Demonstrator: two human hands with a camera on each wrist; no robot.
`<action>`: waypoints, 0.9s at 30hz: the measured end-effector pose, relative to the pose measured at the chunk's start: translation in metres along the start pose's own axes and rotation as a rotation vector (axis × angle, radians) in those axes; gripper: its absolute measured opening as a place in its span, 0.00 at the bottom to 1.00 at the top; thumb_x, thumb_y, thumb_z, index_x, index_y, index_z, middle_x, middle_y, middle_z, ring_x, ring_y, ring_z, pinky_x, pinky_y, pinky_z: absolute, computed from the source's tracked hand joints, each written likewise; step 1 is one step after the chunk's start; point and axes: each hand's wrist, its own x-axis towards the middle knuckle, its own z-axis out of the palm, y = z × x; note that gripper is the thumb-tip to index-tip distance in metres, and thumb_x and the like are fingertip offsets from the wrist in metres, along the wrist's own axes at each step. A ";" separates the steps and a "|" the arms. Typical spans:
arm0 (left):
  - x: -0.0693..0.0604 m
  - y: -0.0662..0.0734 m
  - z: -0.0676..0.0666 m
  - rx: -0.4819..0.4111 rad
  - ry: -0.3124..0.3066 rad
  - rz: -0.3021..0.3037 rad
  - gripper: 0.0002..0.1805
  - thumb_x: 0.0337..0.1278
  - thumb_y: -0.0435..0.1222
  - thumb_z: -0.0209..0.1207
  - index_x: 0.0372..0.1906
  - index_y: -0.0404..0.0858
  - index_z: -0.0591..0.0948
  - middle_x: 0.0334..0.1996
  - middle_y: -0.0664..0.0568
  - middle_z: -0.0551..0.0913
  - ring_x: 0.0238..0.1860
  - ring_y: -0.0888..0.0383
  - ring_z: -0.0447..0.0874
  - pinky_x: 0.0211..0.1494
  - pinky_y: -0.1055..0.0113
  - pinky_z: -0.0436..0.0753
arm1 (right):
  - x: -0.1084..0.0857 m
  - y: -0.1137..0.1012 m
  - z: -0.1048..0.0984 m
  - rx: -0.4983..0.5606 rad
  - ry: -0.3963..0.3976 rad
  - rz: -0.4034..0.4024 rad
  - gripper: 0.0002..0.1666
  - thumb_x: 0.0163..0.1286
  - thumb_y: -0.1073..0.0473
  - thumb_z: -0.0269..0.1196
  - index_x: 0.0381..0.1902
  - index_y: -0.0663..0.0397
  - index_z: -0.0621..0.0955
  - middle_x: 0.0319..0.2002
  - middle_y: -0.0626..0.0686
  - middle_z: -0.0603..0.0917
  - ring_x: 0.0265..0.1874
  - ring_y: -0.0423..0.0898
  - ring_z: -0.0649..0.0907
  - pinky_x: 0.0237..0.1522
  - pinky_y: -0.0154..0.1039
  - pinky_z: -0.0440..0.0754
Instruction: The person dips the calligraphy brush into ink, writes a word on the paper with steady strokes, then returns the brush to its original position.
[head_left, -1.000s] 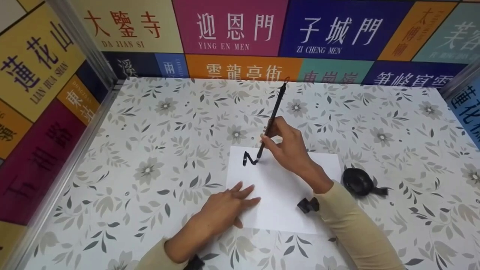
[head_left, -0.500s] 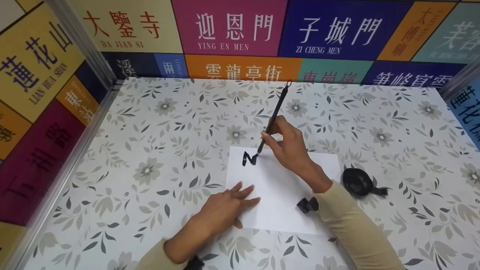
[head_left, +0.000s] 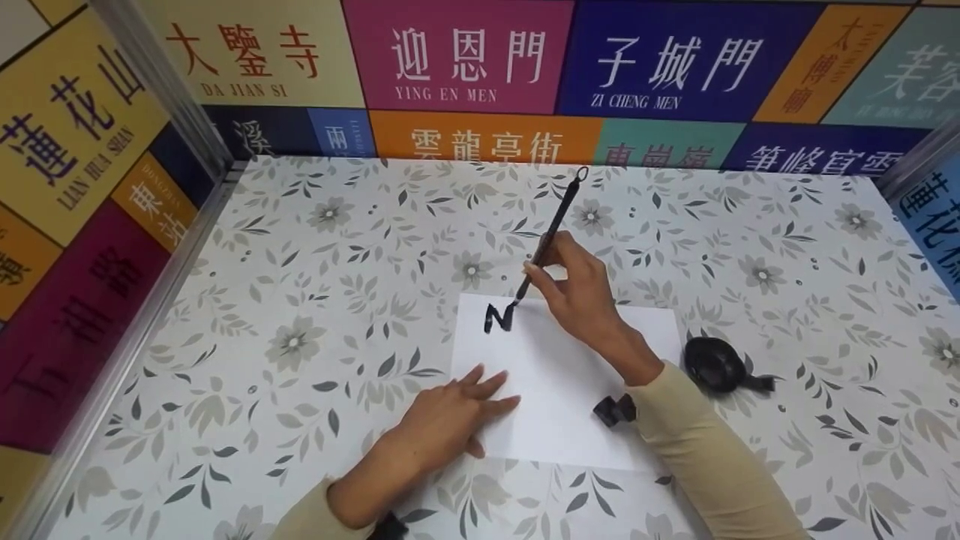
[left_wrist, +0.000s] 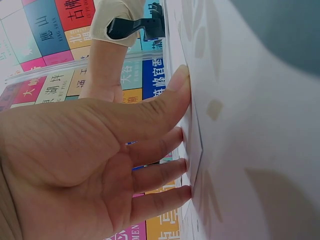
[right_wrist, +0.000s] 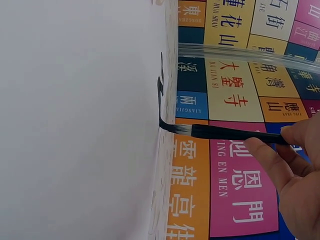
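Got a black calligraphy brush (head_left: pixel 561 211) pinched in the R hand (head_left: pixel 581 289), w/ thumb + fingertips on the shaft. Tilted tbh, leaning up and right above the grip. Touching paper w/ the dark bristle tip (right_wrist: pixel 171 128), just below the grip and a bit left; looks bent sideways in R wrist view, paler up by the handle.

Can see a black N-like ink mark (head_left: pixel 508 324) right at that tip, near the top L corner of the white paper (head_left: pixel 555 397), which mostly spreads out below the grip. Prob mid-stroke on the R leg, close to its top end imo. For the next move, prob needs light, even pressure, then a clean lift w/o smearing the line.

Steadying the paper from below-left of the grip w/ the L hand (head_left: pixel 442 424), prob: splayed, fingertips by the L edge, gripping nothing.

Containers: can spot just one, right of + below the grip, a round black dish (head_left: pixel 716 364) w/ a stubby tail, right beside the paper's R edge. Maybe for ink, but can't tell re: contents, too dark.

Also got a black camera mount (head_left: pixel 615 410) by the beige R sleeve (head_left: pixel 705 442), below the grip. Farther out, floral tablecloth (head_left: pixel 255 315) all around, then a multicolored sign wall (head_left: pixel 465 13) beyond.
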 end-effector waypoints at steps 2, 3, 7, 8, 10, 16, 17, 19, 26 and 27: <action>0.000 0.000 0.000 -0.001 0.000 0.000 0.40 0.33 0.43 0.70 0.63 0.51 0.76 0.66 0.51 0.69 0.65 0.45 0.67 0.47 0.57 0.81 | 0.001 -0.001 -0.003 0.006 0.005 0.002 0.14 0.66 0.64 0.62 0.47 0.62 0.72 0.37 0.54 0.79 0.40 0.45 0.84 0.32 0.31 0.83; 0.000 0.000 0.000 -0.003 0.001 -0.001 0.40 0.33 0.43 0.70 0.63 0.51 0.76 0.66 0.51 0.69 0.65 0.45 0.67 0.47 0.56 0.81 | 0.001 -0.002 -0.005 0.008 0.010 0.002 0.15 0.66 0.64 0.62 0.47 0.63 0.72 0.37 0.54 0.79 0.40 0.45 0.84 0.33 0.31 0.83; 0.000 0.000 0.000 -0.005 0.003 -0.006 0.40 0.33 0.44 0.70 0.63 0.52 0.76 0.66 0.51 0.69 0.66 0.45 0.67 0.45 0.57 0.81 | 0.001 -0.006 -0.013 0.014 0.040 0.006 0.15 0.66 0.64 0.62 0.47 0.64 0.71 0.37 0.53 0.79 0.40 0.44 0.84 0.33 0.31 0.83; 0.000 0.000 0.001 -0.004 0.003 -0.005 0.40 0.33 0.44 0.70 0.63 0.52 0.76 0.66 0.51 0.69 0.66 0.45 0.67 0.45 0.57 0.81 | 0.000 -0.007 -0.016 0.018 0.050 0.009 0.15 0.66 0.64 0.62 0.46 0.64 0.71 0.37 0.53 0.79 0.40 0.44 0.84 0.33 0.31 0.83; -0.001 -0.001 0.001 0.001 0.007 0.001 0.40 0.34 0.44 0.70 0.63 0.51 0.76 0.66 0.51 0.69 0.65 0.45 0.67 0.44 0.58 0.82 | -0.004 -0.008 -0.019 0.030 0.074 0.014 0.15 0.66 0.64 0.63 0.46 0.65 0.71 0.36 0.53 0.79 0.40 0.44 0.85 0.32 0.32 0.83; -0.003 -0.002 0.002 0.003 0.016 0.007 0.39 0.34 0.45 0.69 0.63 0.51 0.76 0.66 0.50 0.69 0.65 0.44 0.67 0.44 0.57 0.82 | -0.016 -0.006 -0.018 0.074 0.114 0.042 0.14 0.64 0.65 0.64 0.45 0.63 0.72 0.36 0.53 0.79 0.40 0.45 0.85 0.33 0.34 0.83; -0.003 -0.002 0.002 0.001 0.018 0.008 0.39 0.34 0.45 0.69 0.63 0.51 0.76 0.66 0.50 0.69 0.65 0.44 0.67 0.44 0.57 0.82 | -0.017 -0.005 -0.017 0.076 0.114 0.048 0.14 0.64 0.65 0.64 0.45 0.62 0.73 0.37 0.53 0.79 0.40 0.45 0.85 0.33 0.33 0.83; -0.003 -0.002 0.002 -0.005 0.020 0.011 0.39 0.34 0.45 0.69 0.63 0.51 0.76 0.66 0.49 0.69 0.65 0.44 0.67 0.45 0.57 0.82 | -0.018 -0.004 -0.016 0.071 0.115 0.062 0.15 0.64 0.65 0.64 0.45 0.62 0.73 0.37 0.53 0.79 0.40 0.45 0.85 0.33 0.32 0.83; 0.000 -0.001 0.002 0.010 0.017 0.011 0.39 0.35 0.45 0.69 0.63 0.51 0.76 0.66 0.50 0.69 0.65 0.44 0.67 0.46 0.57 0.81 | -0.017 0.003 -0.014 0.079 0.123 0.057 0.14 0.64 0.65 0.64 0.44 0.64 0.73 0.36 0.52 0.79 0.39 0.45 0.85 0.33 0.32 0.83; 0.000 -0.001 0.002 0.012 0.017 0.011 0.39 0.35 0.45 0.69 0.63 0.51 0.76 0.66 0.50 0.69 0.65 0.44 0.67 0.46 0.57 0.81 | -0.017 0.003 -0.014 0.086 0.124 0.055 0.14 0.64 0.65 0.64 0.44 0.64 0.73 0.36 0.52 0.79 0.39 0.45 0.85 0.33 0.33 0.83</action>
